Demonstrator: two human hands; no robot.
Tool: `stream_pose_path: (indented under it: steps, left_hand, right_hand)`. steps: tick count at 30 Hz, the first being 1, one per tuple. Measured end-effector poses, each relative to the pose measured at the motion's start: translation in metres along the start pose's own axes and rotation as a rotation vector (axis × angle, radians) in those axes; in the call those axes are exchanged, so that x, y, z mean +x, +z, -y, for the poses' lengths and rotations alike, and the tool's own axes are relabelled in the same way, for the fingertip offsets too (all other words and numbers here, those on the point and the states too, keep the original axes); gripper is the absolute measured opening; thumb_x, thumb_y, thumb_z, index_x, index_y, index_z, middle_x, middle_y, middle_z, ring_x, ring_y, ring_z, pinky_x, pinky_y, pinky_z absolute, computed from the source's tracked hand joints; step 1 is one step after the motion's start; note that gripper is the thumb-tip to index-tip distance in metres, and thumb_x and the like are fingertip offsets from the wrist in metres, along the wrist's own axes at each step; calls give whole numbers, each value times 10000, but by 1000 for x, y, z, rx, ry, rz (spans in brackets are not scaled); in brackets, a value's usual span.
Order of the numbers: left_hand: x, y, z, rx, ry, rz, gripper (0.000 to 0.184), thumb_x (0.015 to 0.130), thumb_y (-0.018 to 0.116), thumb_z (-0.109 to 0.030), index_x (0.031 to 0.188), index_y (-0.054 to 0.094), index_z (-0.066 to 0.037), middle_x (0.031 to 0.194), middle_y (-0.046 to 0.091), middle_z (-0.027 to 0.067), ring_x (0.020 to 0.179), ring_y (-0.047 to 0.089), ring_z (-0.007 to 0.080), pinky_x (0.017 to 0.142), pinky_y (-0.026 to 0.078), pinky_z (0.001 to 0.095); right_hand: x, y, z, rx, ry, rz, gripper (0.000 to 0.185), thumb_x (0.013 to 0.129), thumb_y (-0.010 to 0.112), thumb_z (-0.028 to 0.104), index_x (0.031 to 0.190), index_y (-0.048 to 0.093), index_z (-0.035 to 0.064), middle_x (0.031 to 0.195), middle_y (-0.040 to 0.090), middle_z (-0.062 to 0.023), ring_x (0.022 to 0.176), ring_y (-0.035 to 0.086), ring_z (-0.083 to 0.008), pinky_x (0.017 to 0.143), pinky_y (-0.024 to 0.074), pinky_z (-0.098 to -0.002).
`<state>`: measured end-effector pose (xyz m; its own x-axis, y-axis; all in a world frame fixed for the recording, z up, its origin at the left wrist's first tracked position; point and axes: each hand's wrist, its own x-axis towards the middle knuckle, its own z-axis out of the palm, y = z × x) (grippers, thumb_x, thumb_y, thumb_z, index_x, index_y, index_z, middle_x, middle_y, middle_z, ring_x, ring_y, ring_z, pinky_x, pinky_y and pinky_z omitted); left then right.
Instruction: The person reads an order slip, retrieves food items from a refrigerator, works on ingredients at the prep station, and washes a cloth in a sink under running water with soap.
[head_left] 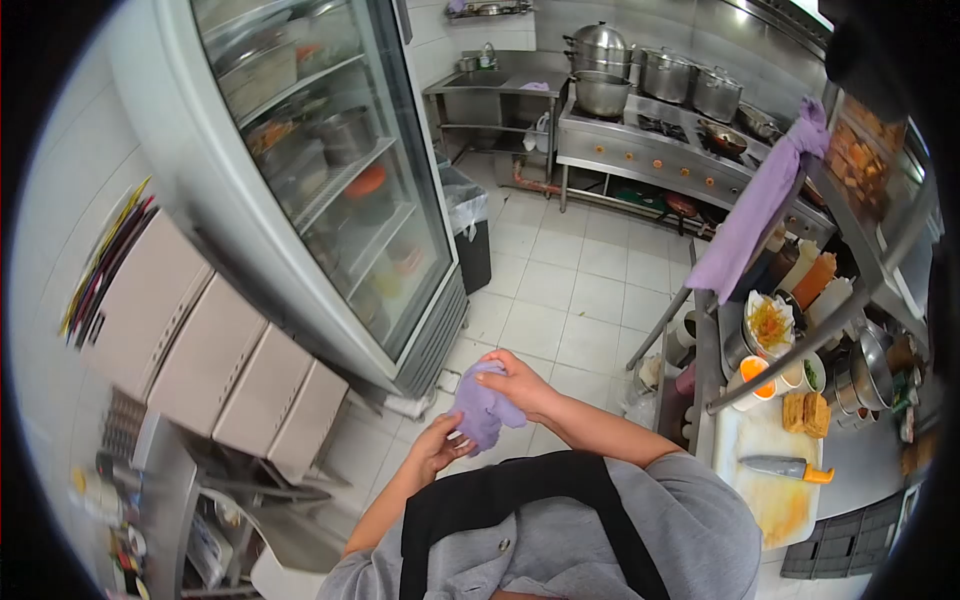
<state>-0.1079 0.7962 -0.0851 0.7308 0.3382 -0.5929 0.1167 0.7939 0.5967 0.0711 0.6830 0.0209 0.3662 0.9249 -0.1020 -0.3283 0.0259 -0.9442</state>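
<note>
A bunched purple cloth (pixel 482 408) is between my two hands, in front of my apron. My right hand (pixel 512 382) grips its upper side, fingers curled over the fabric. At the lower left edge of the cloth, my left hand (pixel 438 443) has its fingers closed on the fabric, with part of them hidden behind it. A second purple cloth (pixel 745 220) hangs knotted on the metal rack to the right.
A glass-door fridge (pixel 330 170) stands at left, near stacked beige boxes (pixel 235 340). The stove (pixel 650 150) carries several pots. At right, a cutting board (pixel 760 480) holds an orange-handled knife (pixel 785 468) beside sauce bottles (pixel 812 280). A bin (pixel 470 235) stands by the fridge.
</note>
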Motion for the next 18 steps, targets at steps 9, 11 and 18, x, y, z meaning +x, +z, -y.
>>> stream_pose_path:
  steps: [9,11,18]
  left_hand:
    - [193,76,-104,196,-324,44,952,799,589,-604,1474,55,-197,1517,-23,150,1373,18,432,998,229,688]
    - [233,103,-115,145,-387,36,901,797,512,-678,1465,143,-201,1520,37,135,1370,-4,446,1007,171,707]
    - [335,239,-198,-211,-328,827,507,931,359,-526,1329,412,-216,1329,475,88,1203,490,286,937,404,631]
  right_hand:
    - [109,-77,90,92,-7,-147,417,813,638,46,1195,474,77,1022,546,-81,907,549,-154,791,486,-293]
    - [134,-94,120,26,-90,-142,432,815,633,48,1213,469,81,1041,545,-74,920,548,-150,805,482,-292]
    - [250,-226,118,-232,-184,-60,409,817,586,39,1215,499,68,1084,559,-66,988,543,-151,854,457,-290]
